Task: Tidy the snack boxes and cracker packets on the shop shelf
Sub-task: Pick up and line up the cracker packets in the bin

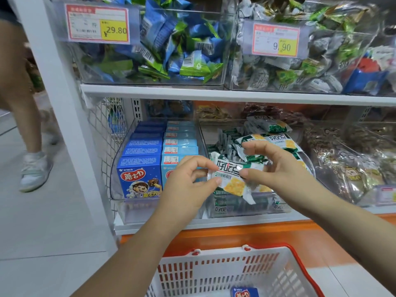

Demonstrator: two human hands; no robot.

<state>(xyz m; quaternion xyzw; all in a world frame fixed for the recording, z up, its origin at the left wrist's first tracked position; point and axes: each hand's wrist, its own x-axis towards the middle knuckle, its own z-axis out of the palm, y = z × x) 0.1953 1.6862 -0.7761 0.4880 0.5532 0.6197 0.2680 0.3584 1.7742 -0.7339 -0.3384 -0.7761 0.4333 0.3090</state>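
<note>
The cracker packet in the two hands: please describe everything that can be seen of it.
The packet is a small glossy plastic wrapper, white and green, with large black characters and a picture of yellow crackers. It looks sealed, with a crimped end at lower right. It lies tilted, front toward the camera. The left hand pinches its left end, the right hand its right side, before the clear bin of like packets.

You are looking down over a white shopping basket (214, 275) that is sitting just in front of an orange ledge (257, 234). Above, clear bins are holding blue and green sweets (171, 46) and silver-wrapped ones (300, 73), and are carrying price tags reading 29.80 (97, 24) and 9.90 (275, 40). At your left, a passer-by's pale sneaker (35, 171) is resting on the floor.
</note>
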